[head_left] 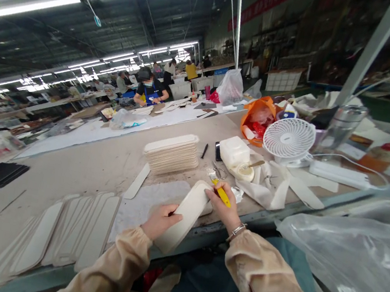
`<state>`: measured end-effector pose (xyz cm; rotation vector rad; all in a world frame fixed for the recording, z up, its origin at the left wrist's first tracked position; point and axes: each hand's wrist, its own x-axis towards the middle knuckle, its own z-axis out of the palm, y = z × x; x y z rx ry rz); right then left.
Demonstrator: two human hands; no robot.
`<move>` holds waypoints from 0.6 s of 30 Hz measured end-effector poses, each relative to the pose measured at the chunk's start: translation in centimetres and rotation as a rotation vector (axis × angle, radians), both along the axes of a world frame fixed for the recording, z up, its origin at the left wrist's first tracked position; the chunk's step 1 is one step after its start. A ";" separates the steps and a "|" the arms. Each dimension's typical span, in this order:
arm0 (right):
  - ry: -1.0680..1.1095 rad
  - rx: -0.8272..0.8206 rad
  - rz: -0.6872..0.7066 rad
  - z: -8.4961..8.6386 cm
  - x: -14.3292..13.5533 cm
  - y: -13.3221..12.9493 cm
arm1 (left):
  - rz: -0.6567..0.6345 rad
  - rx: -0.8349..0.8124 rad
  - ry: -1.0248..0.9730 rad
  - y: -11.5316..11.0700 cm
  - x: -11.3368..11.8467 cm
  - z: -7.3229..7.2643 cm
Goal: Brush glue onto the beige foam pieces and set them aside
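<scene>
A long pale panel (pixel 186 213) with rounded corners is tilted up at the table's front edge between my two hands. My left hand (pixel 161 220) grips its lower left side, thumb on top. At the upper right end, the fingers of my right hand (pixel 222 203) pinch the panel's edge. A brush with a yellow handle (pixel 223 194) is also tucked in that hand, bristles pointing away from me. Beneath the panel lies a whitish sheet (pixel 144 207). Part of another pale piece shows behind the held panel. A neat stack of similar panels (pixel 171 154) stands just beyond.
Overlapping panels (pixel 74 230) spread along the front left. A single strip (pixel 137 181) lies beside the stack. Rightward are a white plastic container (pixel 234 154), scissors (pixel 219 171), a black pen (pixel 204 151), a white fan (pixel 288 138) and an orange bag (pixel 254 118). A co-worker (pixel 150 89) sits farther back.
</scene>
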<state>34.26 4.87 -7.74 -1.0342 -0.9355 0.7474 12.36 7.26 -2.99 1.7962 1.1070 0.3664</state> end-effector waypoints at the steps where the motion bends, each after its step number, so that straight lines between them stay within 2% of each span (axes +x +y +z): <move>1: 0.012 -0.002 0.004 0.0 0.1 -0.1 | 0.015 -0.017 -0.014 -0.5 0.2 -0.2; 8: 0.059 0.009 0.013 -0.5 0.8 -0.2 | 0.127 -0.155 -0.136 -2.4 1.5 -1.9; 13: -0.003 0.006 0.005 -0.8 1.2 -0.3 | 0.159 -0.197 -0.163 -3.0 1.9 -2.9; 18: -0.007 -0.002 0.058 -0.8 1.3 -0.4 | 0.180 -0.248 -0.194 -3.6 2.0 -3.6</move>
